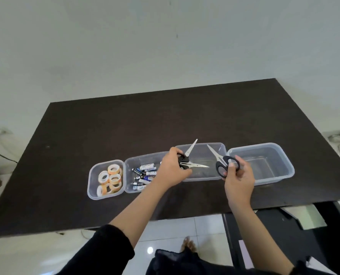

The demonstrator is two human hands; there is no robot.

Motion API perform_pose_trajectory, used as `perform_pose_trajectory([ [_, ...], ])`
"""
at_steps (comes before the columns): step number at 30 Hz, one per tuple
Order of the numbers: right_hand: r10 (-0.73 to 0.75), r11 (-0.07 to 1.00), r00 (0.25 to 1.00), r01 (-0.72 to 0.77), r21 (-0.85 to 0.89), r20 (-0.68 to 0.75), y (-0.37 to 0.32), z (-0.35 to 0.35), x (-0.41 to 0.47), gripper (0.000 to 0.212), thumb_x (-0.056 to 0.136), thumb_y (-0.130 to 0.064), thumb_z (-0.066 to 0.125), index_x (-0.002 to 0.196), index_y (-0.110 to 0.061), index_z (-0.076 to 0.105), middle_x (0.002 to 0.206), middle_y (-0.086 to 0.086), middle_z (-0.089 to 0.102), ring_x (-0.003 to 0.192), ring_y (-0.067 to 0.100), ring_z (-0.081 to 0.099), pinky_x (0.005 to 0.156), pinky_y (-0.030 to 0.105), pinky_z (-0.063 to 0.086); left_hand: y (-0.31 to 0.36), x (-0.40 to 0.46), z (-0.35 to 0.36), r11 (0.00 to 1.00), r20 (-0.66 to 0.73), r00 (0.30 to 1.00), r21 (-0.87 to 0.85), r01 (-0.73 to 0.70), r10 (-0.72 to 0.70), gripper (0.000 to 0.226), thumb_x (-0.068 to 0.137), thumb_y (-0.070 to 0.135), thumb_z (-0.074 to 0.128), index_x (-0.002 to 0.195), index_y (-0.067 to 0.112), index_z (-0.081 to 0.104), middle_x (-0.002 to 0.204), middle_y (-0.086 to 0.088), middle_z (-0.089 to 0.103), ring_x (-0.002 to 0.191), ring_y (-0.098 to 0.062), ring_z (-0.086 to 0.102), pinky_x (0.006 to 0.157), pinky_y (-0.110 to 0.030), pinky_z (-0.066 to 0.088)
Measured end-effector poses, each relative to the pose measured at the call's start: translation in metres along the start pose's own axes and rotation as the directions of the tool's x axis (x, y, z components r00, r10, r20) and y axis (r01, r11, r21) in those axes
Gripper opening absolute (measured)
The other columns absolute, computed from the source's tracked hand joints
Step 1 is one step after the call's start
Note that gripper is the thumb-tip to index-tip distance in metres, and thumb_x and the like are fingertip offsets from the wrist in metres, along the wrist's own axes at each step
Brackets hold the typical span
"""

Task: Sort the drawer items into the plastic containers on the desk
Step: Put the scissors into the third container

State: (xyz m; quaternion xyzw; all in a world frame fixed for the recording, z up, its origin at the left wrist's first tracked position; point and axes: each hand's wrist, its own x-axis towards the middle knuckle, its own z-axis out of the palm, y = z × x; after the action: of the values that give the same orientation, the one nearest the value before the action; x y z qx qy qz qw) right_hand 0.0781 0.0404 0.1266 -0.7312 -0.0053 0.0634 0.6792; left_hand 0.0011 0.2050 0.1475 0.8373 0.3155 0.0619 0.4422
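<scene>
A dark surface (105,120) stands against a pale wall, white floor tiles below. Along its near edge, tape rolls (110,180) and batteries (144,176) already fill two containers; the rightmost container (272,178) looks empty. The left hand (170,170) grips two scissors (193,163) and the right hand (238,179) grips another pair (223,163), all over the third container (218,176), apparently not yet dropped in.

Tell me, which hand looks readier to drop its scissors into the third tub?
Probably the left hand: its scissors already hang over that container, while the right hand holds its pair at the rim.
</scene>
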Motion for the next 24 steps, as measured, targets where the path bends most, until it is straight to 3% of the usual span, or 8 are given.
perform_pose_trajectory([
  [2,0.013,1.0,0.999,-0.012,0.015,-0.043,0.002,0.0,0.005,0.02,0.096,-0.016,0.05,0.113,-0.025,0.057,0.104,0.009,0.067,0.076,0.01,0.068,0.067,0.014,0.055,0.002,0.012,0.008,0.998,0.082,0.997,0.056,-0.019,0.015,0.045,0.067,0.018,0.073,0.104,0.019,0.046,0.102,0.002,0.061,0.089,-0.013,0.059,0.072,-0.022,0.043],
  [5,0.009,1.0,0.998,-0.009,0.007,-0.063,0.002,0.001,0.008,0.02,0.096,-0.015,0.05,0.114,-0.024,0.057,0.1,0.004,0.066,0.075,0.013,0.068,0.073,0.022,0.057,0.003,0.021,0.009,0.991,0.161,0.986,0.122,-0.06,0.04,0.046,0.067,0.02,0.071,0.106,0.02,0.046,0.102,0.003,0.057,0.082,-0.009,0.054,0.07,-0.021,0.042],
  [12,0.003,1.0,0.996,-0.003,0.0,-0.084,0.009,0.005,0.002,0.022,0.095,-0.015,0.053,0.117,-0.015,0.057,0.1,0.001,0.066,0.082,0.008,0.067,0.073,0.017,0.054,0.003,0.028,0.009,0.963,0.27,0.954,0.195,-0.188,0.131,0.052,0.069,0.023,0.072,0.114,0.019,0.047,0.109,0.004,0.055,0.09,-0.01,0.052,0.073,-0.017,0.041],
  [16,0.021,0.999,0.998,-0.023,-0.031,-0.058,0.011,0.006,-0.005,0.02,0.095,-0.018,0.054,0.114,-0.017,0.058,0.092,-0.003,0.068,0.079,0.014,0.068,0.077,0.031,0.056,0.002,0.029,0.011,0.916,0.294,0.944,0.318,-0.244,0.15,0.063,0.075,0.03,0.068,0.131,0.015,0.043,0.127,-0.002,0.049,0.11,-0.017,0.05,0.092,-0.027,0.044],
  [19,0.029,0.997,0.999,-0.031,-0.07,-0.028,0.01,0.006,-0.007,0.02,0.094,-0.018,0.056,0.113,-0.02,0.06,0.087,-0.003,0.068,0.082,0.02,0.068,0.08,0.036,0.056,-0.001,0.025,0.01,0.835,0.269,0.947,0.468,-0.289,0.178,0.063,0.084,0.039,0.06,0.138,0.014,0.039,0.14,-0.003,0.044,0.13,-0.021,0.04,0.116,-0.043,0.017],
  [21,0.024,0.994,1.0,-0.023,-0.109,0.0,0.009,0.007,-0.006,0.02,0.093,-0.019,0.056,0.113,-0.022,0.06,0.084,-0.001,0.068,0.084,0.024,0.067,0.081,0.037,0.056,-0.004,0.023,0.008,0.808,0.266,0.948,0.511,-0.293,0.175,0.065,0.087,0.044,0.055,0.142,0.016,0.033,0.15,-0.002,0.035,0.14,-0.02,0.028,0.117,-0.05,0.003],
  [24,-0.018,0.984,0.998,0.029,-0.175,0.059,0.004,0.009,-0.005,0.023,0.093,-0.018,0.057,0.116,-0.018,0.059,0.084,-0.001,0.067,0.083,0.022,0.067,0.079,0.033,0.056,-0.01,0.017,0.005,0.807,0.309,0.938,0.508,-0.301,0.156,0.07,0.088,0.046,0.053,0.146,0.018,0.025,0.158,0.001,0.02,0.147,-0.018,0.014,0.116,-0.055,-0.004],
])
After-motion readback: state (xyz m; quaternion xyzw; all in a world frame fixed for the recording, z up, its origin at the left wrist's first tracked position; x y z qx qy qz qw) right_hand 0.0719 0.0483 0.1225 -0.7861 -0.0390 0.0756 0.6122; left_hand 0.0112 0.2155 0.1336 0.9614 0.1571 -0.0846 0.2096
